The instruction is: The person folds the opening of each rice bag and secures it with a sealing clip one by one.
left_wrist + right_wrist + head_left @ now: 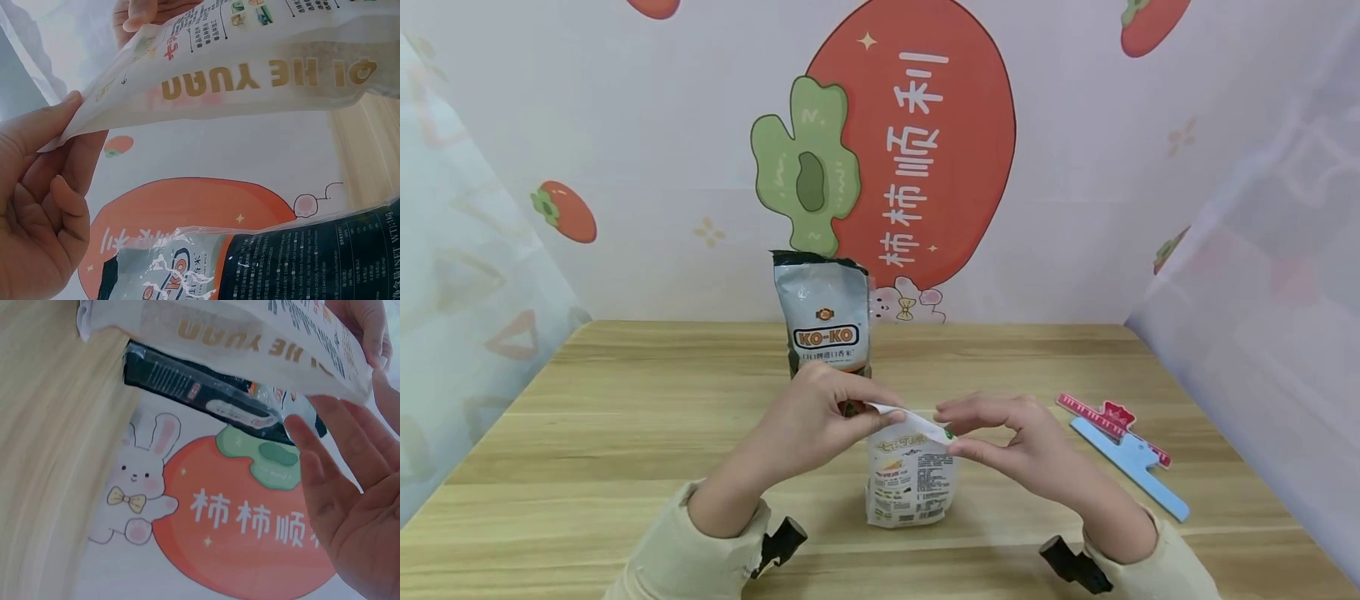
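Observation:
A white printed food bag (910, 483) stands upright on the table in front of me. My left hand (820, 417) pinches its top edge between thumb and fingers. At the bag's right top corner is my right hand (1022, 437), its thumb touching the corner and its fingers loosely extended behind the edge. Gold letters run across the far side of the white bag (250, 81) in the left wrist view. What fills the bag is hidden. Past my left hand stands a KO-KO rice bag (827, 308), pale blue with dark green ends.
To the right lie a pink bag clip (1090, 415) and a light blue bag clip (1131, 467), side by side at a slant. Behind the wooden table (625, 417) hangs a printed cloth backdrop (685, 150), with cloth on both sides.

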A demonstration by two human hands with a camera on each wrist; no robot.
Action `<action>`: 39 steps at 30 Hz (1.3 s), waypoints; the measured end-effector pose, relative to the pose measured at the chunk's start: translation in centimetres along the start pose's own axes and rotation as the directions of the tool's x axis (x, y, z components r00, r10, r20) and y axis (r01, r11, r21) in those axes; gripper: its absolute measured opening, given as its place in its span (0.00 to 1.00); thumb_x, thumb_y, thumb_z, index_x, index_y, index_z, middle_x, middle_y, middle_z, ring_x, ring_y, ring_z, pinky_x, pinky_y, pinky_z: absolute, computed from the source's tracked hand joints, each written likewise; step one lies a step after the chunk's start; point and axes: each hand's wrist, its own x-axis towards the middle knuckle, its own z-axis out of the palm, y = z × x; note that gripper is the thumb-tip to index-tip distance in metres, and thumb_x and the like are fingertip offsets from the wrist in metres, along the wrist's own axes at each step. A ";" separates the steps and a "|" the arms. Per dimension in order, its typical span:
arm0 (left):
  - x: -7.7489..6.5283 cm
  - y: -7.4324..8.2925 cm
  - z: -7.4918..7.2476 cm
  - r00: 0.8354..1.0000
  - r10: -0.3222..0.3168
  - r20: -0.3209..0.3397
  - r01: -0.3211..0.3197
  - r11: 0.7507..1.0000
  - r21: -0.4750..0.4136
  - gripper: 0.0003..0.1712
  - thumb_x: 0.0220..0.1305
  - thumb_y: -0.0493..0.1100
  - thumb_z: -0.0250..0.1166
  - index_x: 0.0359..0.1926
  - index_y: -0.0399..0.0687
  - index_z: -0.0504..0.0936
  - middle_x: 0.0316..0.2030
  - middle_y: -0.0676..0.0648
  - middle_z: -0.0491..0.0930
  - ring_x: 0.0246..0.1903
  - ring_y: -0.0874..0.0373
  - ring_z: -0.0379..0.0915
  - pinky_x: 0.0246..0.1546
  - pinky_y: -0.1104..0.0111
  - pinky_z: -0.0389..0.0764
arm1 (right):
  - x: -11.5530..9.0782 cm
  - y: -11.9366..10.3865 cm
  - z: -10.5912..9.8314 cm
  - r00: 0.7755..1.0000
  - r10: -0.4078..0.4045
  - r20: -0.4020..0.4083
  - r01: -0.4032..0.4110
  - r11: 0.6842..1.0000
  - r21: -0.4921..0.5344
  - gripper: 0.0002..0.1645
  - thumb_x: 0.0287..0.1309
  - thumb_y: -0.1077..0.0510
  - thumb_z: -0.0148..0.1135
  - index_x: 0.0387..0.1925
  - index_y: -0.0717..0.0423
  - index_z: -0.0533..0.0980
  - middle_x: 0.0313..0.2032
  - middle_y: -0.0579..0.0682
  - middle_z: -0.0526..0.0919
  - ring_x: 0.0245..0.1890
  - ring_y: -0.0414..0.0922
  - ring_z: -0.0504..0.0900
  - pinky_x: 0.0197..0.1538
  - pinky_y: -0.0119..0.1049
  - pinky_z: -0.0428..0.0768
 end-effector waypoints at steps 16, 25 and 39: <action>-0.1 0.0 0.2 0.999 -0.040 -0.007 0.040 0.999 0.015 0.04 0.61 0.39 0.71 0.36 0.47 0.91 0.28 0.53 0.86 0.24 0.69 0.71 0.22 0.75 0.75 | -2.1 1.9 -4.0 0.993 0.079 -0.083 -0.097 0.968 -0.233 0.40 0.52 0.62 0.74 0.67 0.49 0.70 0.67 0.53 0.73 0.61 0.23 0.70 0.51 0.43 0.83; 0.0 0.1 0.2 0.998 -0.059 0.003 0.059 0.998 0.018 0.04 0.61 0.39 0.71 0.36 0.46 0.91 0.26 0.53 0.86 0.23 0.67 0.70 0.21 0.75 0.72 | -3.5 5.0 -7.1 0.982 0.138 -0.132 -0.170 0.944 -0.283 0.34 0.56 0.64 0.70 0.65 0.50 0.73 0.58 0.44 0.76 0.55 0.19 0.68 0.48 0.46 0.84; 0.0 -0.1 0.1 0.998 -0.056 -0.005 0.056 0.998 0.036 0.04 0.60 0.39 0.71 0.36 0.47 0.91 0.28 0.52 0.86 0.24 0.69 0.71 0.22 0.75 0.75 | -8.2 11.1 -11.4 0.944 0.305 -0.128 -0.330 0.856 -0.398 0.20 0.53 0.61 0.74 0.48 0.49 0.80 0.46 0.45 0.79 0.44 0.19 0.67 0.39 0.29 0.80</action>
